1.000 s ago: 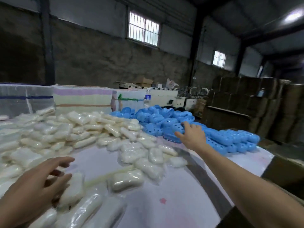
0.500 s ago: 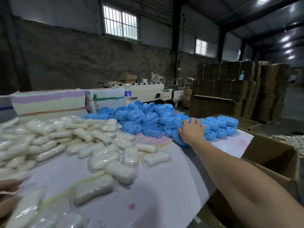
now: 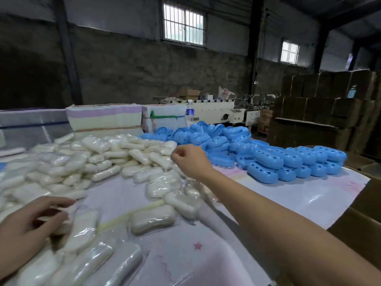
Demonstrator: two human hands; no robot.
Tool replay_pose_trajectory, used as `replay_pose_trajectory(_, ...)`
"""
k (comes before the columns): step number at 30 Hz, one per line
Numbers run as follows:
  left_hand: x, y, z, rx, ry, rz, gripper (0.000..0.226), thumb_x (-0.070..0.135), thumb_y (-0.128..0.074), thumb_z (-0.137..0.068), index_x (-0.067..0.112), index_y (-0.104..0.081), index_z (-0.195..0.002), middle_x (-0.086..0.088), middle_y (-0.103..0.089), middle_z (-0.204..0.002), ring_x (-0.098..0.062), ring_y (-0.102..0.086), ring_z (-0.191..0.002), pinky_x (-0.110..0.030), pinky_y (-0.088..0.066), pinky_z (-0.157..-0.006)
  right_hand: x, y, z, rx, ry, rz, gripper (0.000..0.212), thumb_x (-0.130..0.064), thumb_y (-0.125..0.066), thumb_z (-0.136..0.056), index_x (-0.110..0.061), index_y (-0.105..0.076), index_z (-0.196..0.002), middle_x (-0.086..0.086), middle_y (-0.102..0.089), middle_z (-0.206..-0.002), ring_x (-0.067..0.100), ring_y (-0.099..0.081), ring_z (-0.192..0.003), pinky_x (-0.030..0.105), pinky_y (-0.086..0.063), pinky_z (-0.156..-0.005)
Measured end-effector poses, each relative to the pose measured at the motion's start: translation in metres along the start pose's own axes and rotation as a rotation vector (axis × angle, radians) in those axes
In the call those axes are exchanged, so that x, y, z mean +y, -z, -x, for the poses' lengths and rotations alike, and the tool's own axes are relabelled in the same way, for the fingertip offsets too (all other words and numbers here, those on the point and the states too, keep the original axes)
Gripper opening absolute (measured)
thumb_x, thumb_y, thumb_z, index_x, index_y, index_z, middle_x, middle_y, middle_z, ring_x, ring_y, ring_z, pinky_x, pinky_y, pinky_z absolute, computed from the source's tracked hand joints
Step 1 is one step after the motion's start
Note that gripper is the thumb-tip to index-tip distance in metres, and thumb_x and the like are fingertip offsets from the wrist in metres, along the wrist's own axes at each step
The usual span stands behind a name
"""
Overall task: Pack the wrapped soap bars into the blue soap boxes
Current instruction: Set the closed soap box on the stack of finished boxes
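Many soap bars (image 3: 88, 159) under left hand (image 3: 31, 228)

Water bottle (image 3: 189, 111), stacked cartons (image 3: 321, 118)

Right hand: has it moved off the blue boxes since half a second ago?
Yes. The right hand has pulled back from the blue boxes toward the soap pile, fingers curled.
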State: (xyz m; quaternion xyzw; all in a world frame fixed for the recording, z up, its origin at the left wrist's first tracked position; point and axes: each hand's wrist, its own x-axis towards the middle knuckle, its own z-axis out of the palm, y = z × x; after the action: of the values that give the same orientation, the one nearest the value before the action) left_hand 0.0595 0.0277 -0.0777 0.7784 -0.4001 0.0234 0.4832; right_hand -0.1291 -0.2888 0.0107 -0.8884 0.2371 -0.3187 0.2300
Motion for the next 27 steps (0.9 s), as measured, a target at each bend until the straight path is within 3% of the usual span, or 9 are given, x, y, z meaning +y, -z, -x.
replay_pose_trajectory(3,0.012,0.003,0.004,0.045,-0.026,0.048,0.037,-0.003,-0.068,-0.088,0.033,-0.074,-0.098,0.007,-0.074,-0.089,-0.011,-0.072,-0.077,-0.022,-0.057,-0.068,-0.059,-0.045,0.009,-0.181,0.072,-0.228,0.022,-0.024,-0.058,-0.087,-0.008,-0.071,-0.079,0.001,-0.070,-0.076,0.020,-0.061,-0.073,0.033,-0.048,-0.066)
replay_pose_trajectory(6,0.020,0.004,0.007,0.033,-0.066,-0.005,0.049,-0.008,-0.060,-0.091,0.039,-0.073,-0.090,0.014,-0.073,-0.091,-0.004,-0.069,-0.082,-0.015,-0.052,-0.074,-0.105,-0.080,0.021,-0.324,0.101,-0.410,0.022,-0.023,-0.059,-0.087,-0.007,-0.072,-0.078,-0.003,-0.070,-0.071,0.013,-0.060,-0.069,0.033,-0.052,-0.066)
replay_pose_trajectory(9,0.024,0.007,0.009,0.002,-0.060,0.010,0.054,-0.010,-0.053,-0.093,0.040,-0.074,-0.085,0.014,-0.072,-0.093,-0.003,-0.065,-0.084,-0.014,-0.050,-0.074,-0.129,-0.110,0.032,-0.360,0.091,-0.475,0.021,-0.023,-0.059,-0.084,-0.008,-0.071,-0.076,-0.001,-0.070,-0.071,0.010,-0.058,-0.067,0.032,-0.050,-0.067)
replay_pose_trajectory(11,0.026,0.009,0.011,0.001,-0.072,0.022,0.053,-0.012,-0.052,-0.090,0.035,-0.075,-0.083,0.013,-0.071,-0.090,-0.003,-0.064,-0.082,-0.013,-0.049,-0.073,-0.131,-0.127,0.039,-0.341,0.084,-0.455,0.020,-0.023,-0.059,-0.083,-0.009,-0.069,-0.073,0.003,-0.067,-0.070,0.010,-0.053,-0.064,0.030,-0.043,-0.063)
replay_pose_trajectory(14,0.028,0.011,0.011,0.040,-0.084,0.002,0.049,-0.016,-0.051,-0.087,0.028,-0.073,-0.086,0.012,-0.071,-0.088,-0.003,-0.064,-0.083,-0.011,-0.047,-0.075,-0.128,-0.142,0.046,-0.319,0.093,-0.399,0.019,-0.022,-0.059,-0.083,-0.021,-0.067,-0.065,-0.008,-0.063,-0.064,0.010,-0.056,-0.068,0.027,-0.041,-0.064)
replay_pose_trajectory(20,0.033,0.015,0.012,0.047,-0.061,0.007,0.049,-0.017,-0.044,-0.080,0.024,-0.071,-0.088,-0.004,-0.072,-0.089,-0.018,-0.066,-0.086,-0.020,-0.055,-0.076,-0.129,-0.149,0.047,-0.319,0.214,-0.267,0.018,-0.024,-0.056,-0.084,-0.029,-0.073,-0.082,-0.010,-0.068,-0.076,0.008,-0.061,-0.078,0.024,-0.044,-0.063)
replay_pose_trajectory(24,0.034,0.030,0.009,0.117,-0.068,-0.105,0.040,-0.009,-0.050,-0.083,0.023,-0.070,-0.096,0.008,-0.069,-0.086,-0.006,-0.064,-0.083,-0.026,-0.055,-0.077,-0.132,-0.151,0.047,-0.343,0.346,-0.168,0.017,-0.025,-0.057,-0.084,-0.029,-0.072,-0.091,-0.010,-0.068,-0.087,0.010,-0.059,-0.086,0.032,-0.050,-0.078)
replay_pose_trajectory(27,0.024,0.048,0.001,0.315,0.017,-0.247,0.036,0.003,-0.051,-0.089,0.033,-0.060,-0.109,0.008,-0.064,-0.081,-0.006,-0.060,-0.072,-0.023,-0.049,-0.065,-0.134,-0.153,0.049,-0.385,0.493,-0.108,0.021,-0.029,-0.058,-0.088,-0.030,-0.069,-0.106,-0.010,-0.063,-0.098,0.013,-0.052,-0.099,0.031,-0.043,-0.086)
